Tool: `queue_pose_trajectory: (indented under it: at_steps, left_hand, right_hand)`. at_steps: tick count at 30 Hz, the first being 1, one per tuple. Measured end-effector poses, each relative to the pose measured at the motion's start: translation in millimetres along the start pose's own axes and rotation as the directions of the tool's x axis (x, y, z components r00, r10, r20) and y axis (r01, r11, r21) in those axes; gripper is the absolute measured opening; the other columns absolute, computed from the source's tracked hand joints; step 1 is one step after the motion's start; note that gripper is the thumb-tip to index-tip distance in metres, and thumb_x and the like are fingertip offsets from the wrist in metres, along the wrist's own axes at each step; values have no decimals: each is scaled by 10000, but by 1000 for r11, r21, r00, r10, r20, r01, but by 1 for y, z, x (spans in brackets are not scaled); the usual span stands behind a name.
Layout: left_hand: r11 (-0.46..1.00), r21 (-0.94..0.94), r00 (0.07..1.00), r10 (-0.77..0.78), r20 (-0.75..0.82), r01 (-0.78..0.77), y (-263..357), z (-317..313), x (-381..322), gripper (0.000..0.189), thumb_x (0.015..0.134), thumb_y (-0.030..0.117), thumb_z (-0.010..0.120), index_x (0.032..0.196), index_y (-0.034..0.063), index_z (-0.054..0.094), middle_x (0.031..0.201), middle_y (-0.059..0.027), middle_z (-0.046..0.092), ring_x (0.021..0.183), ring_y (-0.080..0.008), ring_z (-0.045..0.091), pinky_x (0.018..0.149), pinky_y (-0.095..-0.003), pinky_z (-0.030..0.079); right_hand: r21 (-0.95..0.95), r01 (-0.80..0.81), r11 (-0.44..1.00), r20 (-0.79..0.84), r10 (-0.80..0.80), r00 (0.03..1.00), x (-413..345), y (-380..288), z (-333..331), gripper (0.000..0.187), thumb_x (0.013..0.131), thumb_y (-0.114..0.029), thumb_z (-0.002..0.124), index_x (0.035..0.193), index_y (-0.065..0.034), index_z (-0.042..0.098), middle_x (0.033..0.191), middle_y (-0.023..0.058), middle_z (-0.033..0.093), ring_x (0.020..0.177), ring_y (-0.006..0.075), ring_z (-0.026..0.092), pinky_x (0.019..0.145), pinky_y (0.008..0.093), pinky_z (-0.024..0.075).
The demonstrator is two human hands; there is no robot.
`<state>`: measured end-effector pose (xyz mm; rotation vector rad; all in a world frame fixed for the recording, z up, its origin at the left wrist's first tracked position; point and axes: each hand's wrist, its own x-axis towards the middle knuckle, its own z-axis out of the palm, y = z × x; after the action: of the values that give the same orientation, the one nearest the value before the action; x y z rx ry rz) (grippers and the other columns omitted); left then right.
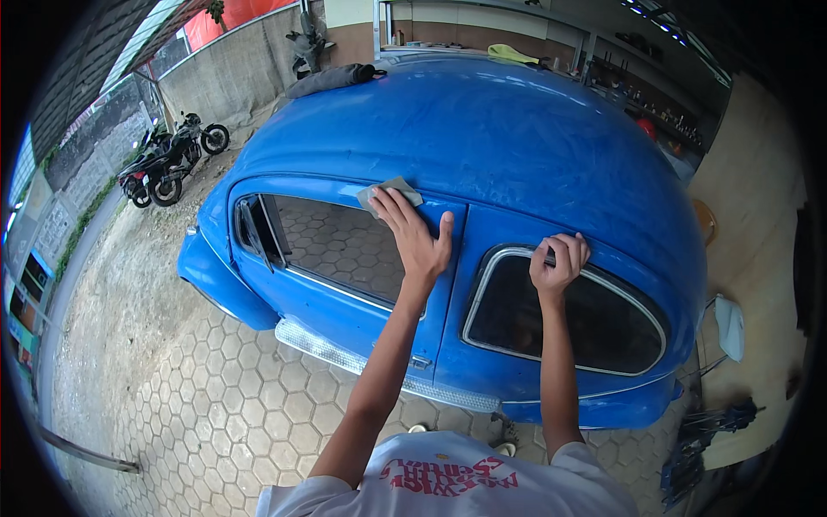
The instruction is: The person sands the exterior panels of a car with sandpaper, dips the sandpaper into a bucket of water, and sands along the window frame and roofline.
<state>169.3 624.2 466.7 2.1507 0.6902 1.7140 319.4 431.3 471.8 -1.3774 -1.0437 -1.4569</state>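
Observation:
A rounded blue car (413, 142) stands side-on before me. My left hand (417, 242) lies over a thin grey-green sheet (408, 192), which looks like sandpaper, and presses it flat with the fingertips on the door frame above the front side window (342, 239). Its thumb points up, away from the sheet. My right hand (559, 258) rests with curled fingers at the top edge of the rear side window (562, 316); whether it holds anything is hidden. A chrome door handle (420, 362) shows below my left forearm.
A dark rolled bundle (336, 80) and a yellow-green cloth (512, 53) lie on the car's far side. A ribbed running board (323, 346) juts out low, near my feet. Motorcycles (169, 161) are parked at the left. A pale chair-like object (729, 328) stands at the right.

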Motion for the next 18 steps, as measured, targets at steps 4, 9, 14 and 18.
queue_pose_trajectory:
  at_steps: [4, 9, 14, 18]
  left_hand:
    - [999, -35, 997, 20, 76, -18, 52, 12, -29, 1083, 937, 629, 542, 1539, -159, 108, 1611, -400, 20, 1504, -564, -13, 1200, -636, 58]
    - [985, -81, 932, 169, 320, -151, 65, -1, -52, 1084, 896, 645, 583, 1553, -116, 179, 1633, -345, 109, 1523, -519, 48, 1195, -639, 97]
    - [934, -321, 931, 249, 267, -158, 22, -46, -35, 654, 990, 354, 539, 1499, -35, 407, 1587, -251, 337, 1498, -436, 255, 1203, -527, 228]
    - [955, -283, 993, 106, 48, -88, -15, -65, -19, 493, 1037, 277, 451, 1420, -28, 511, 1489, -222, 472, 1402, -384, 418, 1160, -483, 311]
  right_hand:
    - [-12, 6, 1000, 21, -6, 1000, 1, 9, 2, 29, 777, -76, 649, 799, -89, 662, 833, 40, 634, 801, 258, 601, 938, 441, 454]
    - [-22, -1, 1000, 21, 1, 1000, 0, 9, 2, 22, 782, -86, 650, 800, -87, 662, 834, 38, 632, 811, 262, 602, 949, 449, 451]
    - [-4, -31, 1000, 26, 31, 999, 6, -7, -2, 33, 780, -82, 657, 809, -86, 673, 876, 47, 643, 833, 269, 608, 952, 451, 450]
    - [324, 24, 946, 235, -105, 966, 6, -67, 12, 160, 776, -74, 676, 927, -67, 728, 1047, 109, 688, 915, 304, 637, 907, 458, 515]
